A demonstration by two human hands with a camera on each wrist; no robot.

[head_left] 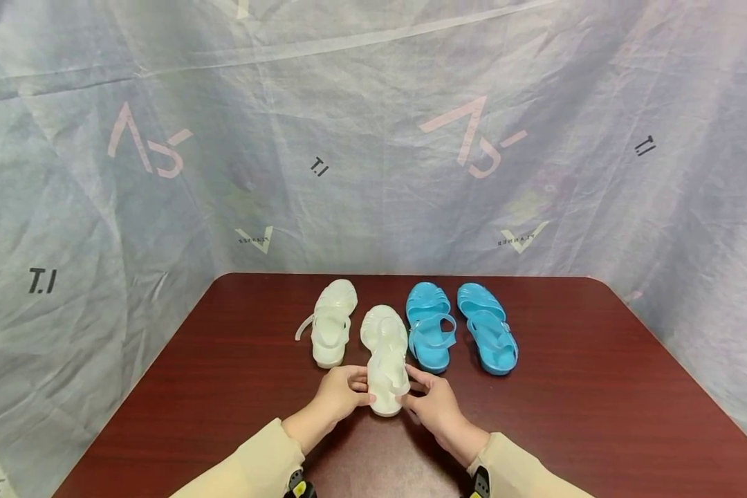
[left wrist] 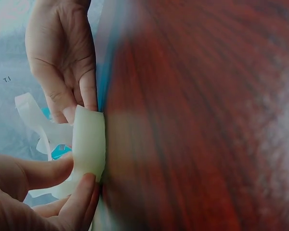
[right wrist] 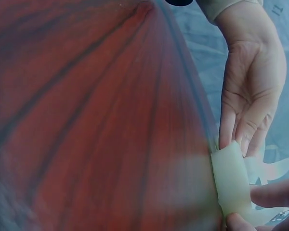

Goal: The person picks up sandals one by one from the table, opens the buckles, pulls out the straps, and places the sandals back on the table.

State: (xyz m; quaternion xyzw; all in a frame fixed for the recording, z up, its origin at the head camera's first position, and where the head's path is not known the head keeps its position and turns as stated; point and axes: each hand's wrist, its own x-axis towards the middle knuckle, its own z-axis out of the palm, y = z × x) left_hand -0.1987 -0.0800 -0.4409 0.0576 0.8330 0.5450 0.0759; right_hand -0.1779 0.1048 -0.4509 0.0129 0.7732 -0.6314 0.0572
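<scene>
A cream-white sandal point(head_left: 384, 366) with its toe pointing away lies in the middle of the table. My left hand point(head_left: 341, 393) grips the left side of its heel, and my right hand point(head_left: 434, 401) holds the right side. In the left wrist view the sandal's heel point(left wrist: 89, 142) is between both hands, the left thumb bearing on its upper edge and a fingertip on its side. The right wrist view shows the same heel point(right wrist: 231, 178) low against the table. Fingers partly hide the sandal's sides.
The matching white sandal point(head_left: 331, 325), its strap hanging loose to the left, lies back left. Two blue sandals, one nearer point(head_left: 429, 328) and one farther right point(head_left: 488, 328), lie side by side. The dark red table point(head_left: 573, 401) ends at a printed grey cloth point(head_left: 361, 138) behind.
</scene>
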